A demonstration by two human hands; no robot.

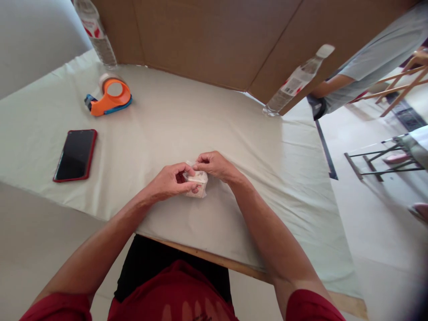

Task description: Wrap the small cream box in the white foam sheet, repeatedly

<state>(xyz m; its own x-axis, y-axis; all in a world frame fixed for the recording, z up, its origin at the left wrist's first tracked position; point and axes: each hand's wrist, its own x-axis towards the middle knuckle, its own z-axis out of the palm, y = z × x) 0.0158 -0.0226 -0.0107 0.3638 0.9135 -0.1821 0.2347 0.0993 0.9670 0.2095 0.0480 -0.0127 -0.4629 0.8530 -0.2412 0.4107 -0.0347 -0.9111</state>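
Note:
A small whitish packet in clear, crinkled wrapping [201, 180] rests on the cloth-covered table, close to its front edge. What is inside the wrapping cannot be made out. My left hand [174, 179] grips the packet from the left, thumb on the near side and fingers curled over the top. At the packet's far edge, my right hand [214, 165] has thumb and forefinger pinched together on the wrapping. The tips of both hands almost meet there.
A black phone with a red case [76, 155] lies left, below an orange tape dispenser [115, 96]. Water bottles [100, 42] [296, 84] stand at both ends of a cardboard screen [200, 40]. Beyond the right edge are a person's sleeve [377, 58] and a folding stool [377, 160].

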